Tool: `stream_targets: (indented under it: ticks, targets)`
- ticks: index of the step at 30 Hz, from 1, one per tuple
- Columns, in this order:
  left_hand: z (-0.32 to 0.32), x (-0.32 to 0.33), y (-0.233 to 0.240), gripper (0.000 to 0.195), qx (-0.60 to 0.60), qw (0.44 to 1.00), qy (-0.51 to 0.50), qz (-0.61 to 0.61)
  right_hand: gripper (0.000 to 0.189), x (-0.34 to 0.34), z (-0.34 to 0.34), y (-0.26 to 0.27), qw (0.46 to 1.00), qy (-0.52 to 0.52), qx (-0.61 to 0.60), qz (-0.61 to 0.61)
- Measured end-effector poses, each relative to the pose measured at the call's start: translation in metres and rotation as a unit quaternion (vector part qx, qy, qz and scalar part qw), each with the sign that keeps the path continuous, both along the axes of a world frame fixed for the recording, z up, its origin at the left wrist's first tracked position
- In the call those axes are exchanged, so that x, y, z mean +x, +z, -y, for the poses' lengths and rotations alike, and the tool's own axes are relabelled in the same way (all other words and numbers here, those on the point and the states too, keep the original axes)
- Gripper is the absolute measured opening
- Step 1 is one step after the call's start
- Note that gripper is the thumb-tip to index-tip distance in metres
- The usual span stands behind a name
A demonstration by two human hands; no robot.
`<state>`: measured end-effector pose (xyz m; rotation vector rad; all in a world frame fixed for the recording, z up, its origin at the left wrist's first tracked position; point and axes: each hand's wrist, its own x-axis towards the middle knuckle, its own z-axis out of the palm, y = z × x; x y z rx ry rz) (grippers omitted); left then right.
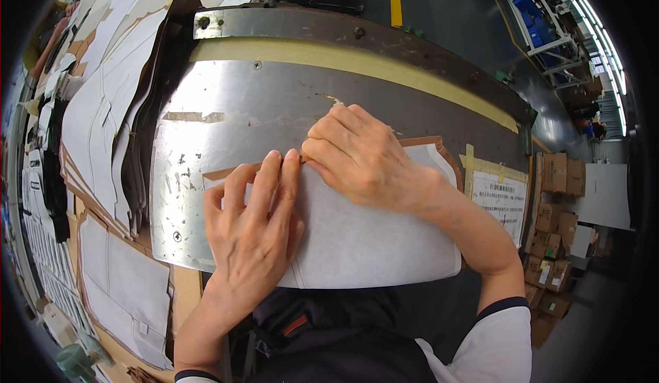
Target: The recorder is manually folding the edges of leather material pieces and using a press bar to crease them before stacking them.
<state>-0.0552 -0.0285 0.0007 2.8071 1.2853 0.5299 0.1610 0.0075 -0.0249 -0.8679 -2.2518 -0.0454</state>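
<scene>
A white-backed panel (381, 244) with a brown, leather-like edge strip (422, 141) lies across a worn metal work plate (267, 94). Its near side hangs over the plate's front edge. My left hand (252, 218) rests on the panel, with index and middle fingertips on the brown strip along the far edge. Just to the right, my right hand (363, 161) has its fingers curled and pinches that same strip. The two hands nearly meet at the strip. My right thumb and fingertips are partly hidden by the knuckles.
Stacked white-backed panels (113, 105) stand left of the plate, with another panel pile (126, 285) nearer me. A pale yellow strip (329, 61) and a metal bar (309, 25) cross the far side. A taped paper sheet (497, 203) bears writing. Cardboard boxes (553, 228) stand at right.
</scene>
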Motion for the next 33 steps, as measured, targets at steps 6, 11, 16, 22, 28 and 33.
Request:
stream_targets:
  ticks: [6, 11, 16, 22, 28, 33]
  targets:
    - [0.002, -0.002, -0.007, 0.068, 0.015, 1.000, -0.007, 0.005, 0.014, 0.006, 0.012, 0.011, 0.989, -0.033, -0.140, -0.018]
    - [0.005, -0.001, -0.003, 0.066, -0.006, 1.000, 0.003, 0.011, 0.025, 0.016, 0.029, 0.006, 0.989, -0.058, -0.137, -0.010]
    - [0.004, 0.000, -0.003, 0.067, 0.000, 1.000, 0.002, 0.014, 0.035, 0.017, 0.034, 0.006, 0.993, -0.046, -0.110, 0.007]
    - [0.005, -0.002, -0.003, 0.068, -0.008, 1.000, 0.002, 0.012, 0.035, 0.022, 0.036, 0.006, 0.997, -0.016, -0.072, 0.014]
    - [0.005, -0.003, -0.004, 0.064, 0.005, 0.999, 0.001, 0.034, 0.035, 0.006, 0.041, 0.013, 0.991, -0.066, -0.119, 0.008]
    - [0.003, -0.001, -0.012, 0.046, 0.069, 0.992, -0.016, 0.109, 0.038, 0.007, 0.045, 0.009, 0.995, -0.081, -0.046, 0.036]
